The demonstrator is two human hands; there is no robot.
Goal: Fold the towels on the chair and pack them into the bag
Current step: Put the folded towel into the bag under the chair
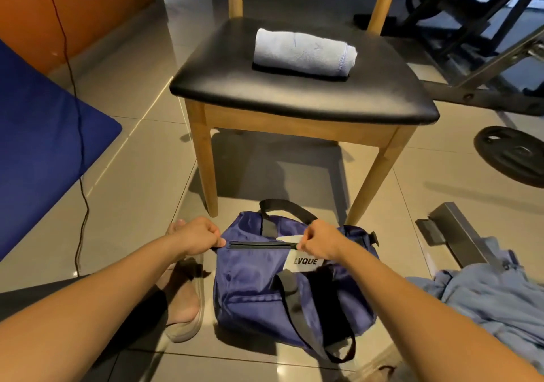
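A light blue towel [303,51], folded and rolled, lies on a flat black towel [294,72] on the black seat of a wooden chair [229,87]. On the floor in front of the chair sits a navy blue bag [250,281] with black straps and a white label. My left hand [200,236] pinches the bag's fabric at the left end of the top zipper. My right hand [319,242] pinches the zipper pull at the right end. The zipper line [262,245] between the hands looks closed.
A blue mat [44,146] and a black cable [79,134] lie at the left. Gym equipment [471,43] and a weight plate [512,158] stand at the right. Light blue clothing [485,299] lies on the floor at lower right. My sandalled foot [182,293] is beside the bag.
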